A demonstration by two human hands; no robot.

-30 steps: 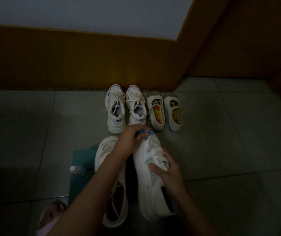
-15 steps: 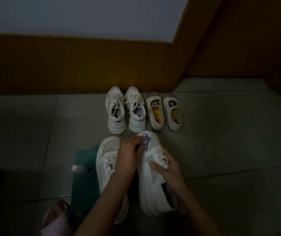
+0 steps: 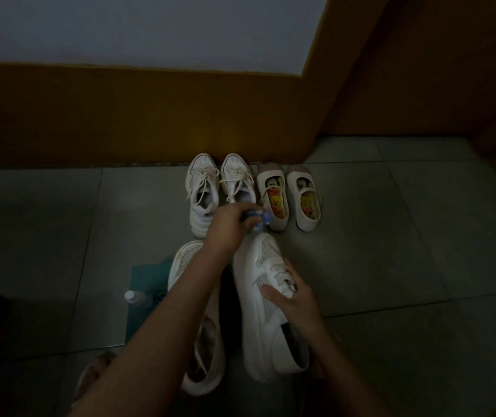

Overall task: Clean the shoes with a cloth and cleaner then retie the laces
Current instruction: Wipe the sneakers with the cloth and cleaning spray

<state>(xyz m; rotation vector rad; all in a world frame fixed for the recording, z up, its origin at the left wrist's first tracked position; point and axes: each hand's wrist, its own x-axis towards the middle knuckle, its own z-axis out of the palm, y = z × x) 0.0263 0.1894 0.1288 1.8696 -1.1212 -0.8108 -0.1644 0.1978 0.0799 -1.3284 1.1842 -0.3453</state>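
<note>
Floor point(image 3: 406, 266) to the right lay open; laced pair point(image 3: 203, 191) and slip-on pair point(image 3: 271, 182) blocked ahead at the wall point(image 3: 120, 115); bottle point(image 3: 132, 296) crowded near left.

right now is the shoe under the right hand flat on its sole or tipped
Tipped. The shoe shows its thick sole wall toward the left and its laced top toward the right, where the right hand grips it.

The grey tiled floor point(image 3: 391, 236) bears two white laced sneakers point(image 3: 203, 194); small white strap shoes point(image 3: 273, 188) stand just beside. A teal mat point(image 3: 147, 275) lies nearer.
</note>
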